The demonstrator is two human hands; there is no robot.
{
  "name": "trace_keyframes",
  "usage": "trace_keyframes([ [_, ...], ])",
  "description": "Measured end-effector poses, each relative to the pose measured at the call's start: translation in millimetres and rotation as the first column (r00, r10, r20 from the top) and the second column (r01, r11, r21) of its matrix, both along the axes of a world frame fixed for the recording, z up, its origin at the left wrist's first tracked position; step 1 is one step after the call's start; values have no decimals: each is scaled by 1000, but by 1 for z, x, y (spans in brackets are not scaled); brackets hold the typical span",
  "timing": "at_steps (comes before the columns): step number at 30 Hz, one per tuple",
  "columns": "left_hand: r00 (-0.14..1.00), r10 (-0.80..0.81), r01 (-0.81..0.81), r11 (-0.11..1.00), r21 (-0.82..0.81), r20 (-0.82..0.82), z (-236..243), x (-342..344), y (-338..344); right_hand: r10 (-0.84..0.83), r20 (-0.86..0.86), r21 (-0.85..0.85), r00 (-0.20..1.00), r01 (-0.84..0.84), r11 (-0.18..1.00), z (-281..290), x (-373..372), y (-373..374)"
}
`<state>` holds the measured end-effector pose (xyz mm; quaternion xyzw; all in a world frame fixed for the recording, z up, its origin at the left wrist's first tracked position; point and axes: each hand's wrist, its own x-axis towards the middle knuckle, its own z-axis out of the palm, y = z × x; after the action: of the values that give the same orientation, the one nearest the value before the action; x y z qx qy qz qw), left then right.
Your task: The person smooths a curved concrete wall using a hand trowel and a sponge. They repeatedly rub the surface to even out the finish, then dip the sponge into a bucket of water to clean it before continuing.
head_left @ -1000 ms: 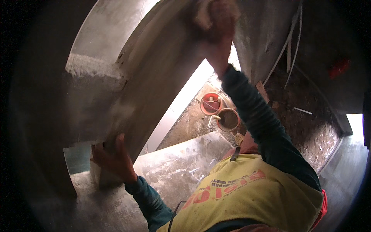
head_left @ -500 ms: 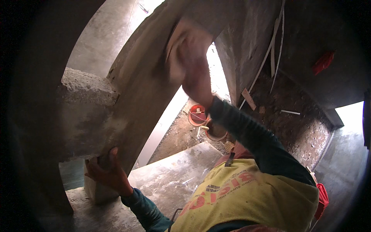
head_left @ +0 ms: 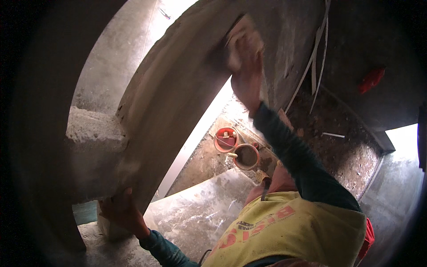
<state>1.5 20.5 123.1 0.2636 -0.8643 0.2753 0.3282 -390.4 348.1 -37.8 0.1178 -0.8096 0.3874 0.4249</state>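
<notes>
Gripping the lower edge of the curved plastered beam [head_left: 164,115], the left hand [head_left: 121,210] sits at the near left, its fingers folded up against the grey underside where the beam meets a rough concrete ledge [head_left: 93,131]. That grip is closed on the beam's edge, with the dark teal sleeve running back toward the near edge of the view.

To the right and farther off, the beam sweeps upward as a broad, smooth grey band, its surface damp-looking and slightly streaked. Below it, on the concrete floor [head_left: 200,218], pale smears of plaster show on a slab.

Farther right, low between the beam and the arm, a red bucket [head_left: 225,139] stands on the dirt ground, just beside a second round bucket [head_left: 246,156] with dark contents; the two look close enough to touch, though I cannot tell for sure.

The right hand [head_left: 247,73] is raised high against the upper part of the beam, pressing a pale flat float [head_left: 239,35] onto the plaster. This grip is closed on the float, which is blurred, so its exact shape is unclear. A yellow vest [head_left: 293,231] fills the near right. Thin pale strips [head_left: 316,53] hang down the far wall beyond the hand.
</notes>
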Motion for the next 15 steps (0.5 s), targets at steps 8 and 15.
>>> trace_keyframes([
  [8, 992, -81, 97, 980, 176, -97, 8, -3, 19, 196, -85, 51, 977, -192, 980, 6, -17, 44],
  [15, 986, -129, 143, 981, 132, -109, 3, 24, -6, 482, -74, -562, 873, -435, 703, 1, -123, 118],
])
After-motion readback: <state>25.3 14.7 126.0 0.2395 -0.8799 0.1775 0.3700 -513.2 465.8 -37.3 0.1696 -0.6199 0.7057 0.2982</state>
